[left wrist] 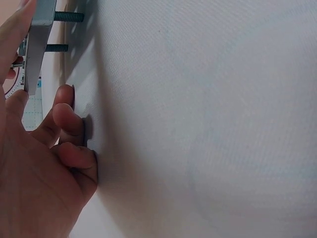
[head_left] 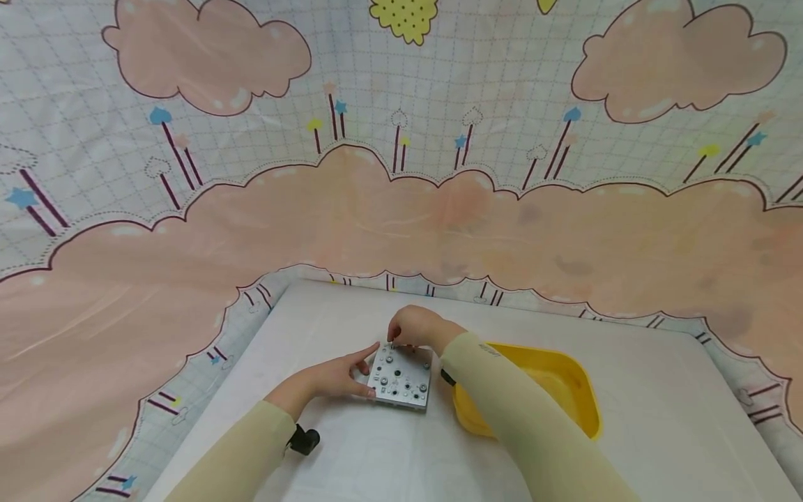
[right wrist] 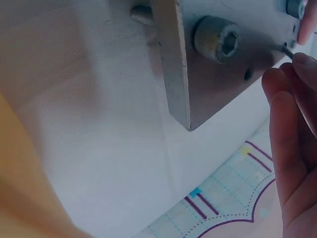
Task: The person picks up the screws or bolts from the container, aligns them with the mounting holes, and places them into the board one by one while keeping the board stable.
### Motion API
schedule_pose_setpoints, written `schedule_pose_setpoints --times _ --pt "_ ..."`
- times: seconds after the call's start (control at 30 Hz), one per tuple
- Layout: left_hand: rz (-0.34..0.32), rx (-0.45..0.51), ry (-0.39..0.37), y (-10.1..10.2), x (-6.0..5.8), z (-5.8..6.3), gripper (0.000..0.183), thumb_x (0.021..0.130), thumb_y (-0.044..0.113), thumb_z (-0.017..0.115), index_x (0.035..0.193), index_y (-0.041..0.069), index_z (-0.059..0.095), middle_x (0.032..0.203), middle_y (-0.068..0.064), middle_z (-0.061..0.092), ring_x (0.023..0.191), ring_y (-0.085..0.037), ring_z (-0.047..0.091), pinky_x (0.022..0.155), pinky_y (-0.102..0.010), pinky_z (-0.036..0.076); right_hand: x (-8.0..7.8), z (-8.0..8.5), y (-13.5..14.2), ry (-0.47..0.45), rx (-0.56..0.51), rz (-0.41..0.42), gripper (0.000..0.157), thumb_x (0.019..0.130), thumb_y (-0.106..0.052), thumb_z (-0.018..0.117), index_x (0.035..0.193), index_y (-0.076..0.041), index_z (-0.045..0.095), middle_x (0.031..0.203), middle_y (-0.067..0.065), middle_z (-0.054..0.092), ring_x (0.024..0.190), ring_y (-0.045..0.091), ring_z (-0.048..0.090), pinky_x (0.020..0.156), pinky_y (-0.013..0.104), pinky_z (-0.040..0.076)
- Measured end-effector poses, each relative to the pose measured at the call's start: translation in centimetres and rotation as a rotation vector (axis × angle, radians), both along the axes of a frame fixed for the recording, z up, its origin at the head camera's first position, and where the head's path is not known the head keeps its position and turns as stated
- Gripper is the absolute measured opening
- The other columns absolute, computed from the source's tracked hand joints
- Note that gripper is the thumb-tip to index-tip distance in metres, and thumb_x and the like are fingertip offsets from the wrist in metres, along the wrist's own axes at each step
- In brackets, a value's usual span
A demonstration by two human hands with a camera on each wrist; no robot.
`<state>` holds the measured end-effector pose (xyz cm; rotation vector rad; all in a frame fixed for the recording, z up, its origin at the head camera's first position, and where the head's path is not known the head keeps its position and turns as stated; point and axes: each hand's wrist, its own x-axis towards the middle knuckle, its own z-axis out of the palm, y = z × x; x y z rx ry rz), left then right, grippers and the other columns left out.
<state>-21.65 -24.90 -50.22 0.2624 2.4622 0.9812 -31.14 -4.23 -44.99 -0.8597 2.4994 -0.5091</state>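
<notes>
A square silver metal plate [head_left: 406, 380], dotted with holes and socket-head bolts, is over the white table. Threaded bolt shanks [left wrist: 68, 17] stick out from its underside in the left wrist view. My left hand [head_left: 329, 376] grips the plate's left side, thumb at the near corner and index finger at the far one; its other fingers curl below the plate. At the far left corner, my right hand [head_left: 415, 326] pinches a small screw [right wrist: 286, 49] between thumb and fingertip, its thin shaft right at the plate's face. A large knurled bolt [right wrist: 218, 39] stands nearby on the plate.
A yellow tray [head_left: 590, 390] stands to the right of the plate, partly hidden under my right forearm. The white table [head_left: 659, 390] extends to both sides. Behind it hangs a patterned cloth [head_left: 502, 230] with clouds.
</notes>
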Motion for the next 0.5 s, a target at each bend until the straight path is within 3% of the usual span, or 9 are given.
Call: schedule_pose_setpoints --times 0.2,0.5 --pt "-0.013 -0.001 0.013 0.09 -0.10 0.03 0.103 0.077 0.040 0.085 0.159 0.030 0.023 0.113 0.002 0.053 0.080 -0.017 0.048 0.074 -0.036 0.037 0.22 0.21 -0.16 0.088 0.070 0.072 0.008 0.093 -0.017 0.071 0.097 -0.021 0.077 0.087 -0.009 0.064 0.076 0.009 0.058 0.075 0.026 0.048" --pt "-0.010 -0.004 0.014 0.17 -0.16 0.02 0.102 0.078 0.039 0.085 0.159 0.029 0.023 0.112 0.002 0.053 0.082 -0.017 0.048 0.076 -0.036 0.037 0.21 0.76 0.37 0.050 0.011 0.043 0.012 0.092 -0.017 0.071 0.102 -0.021 0.078 0.089 -0.009 0.065 0.078 0.010 0.059 0.076 0.026 0.048"
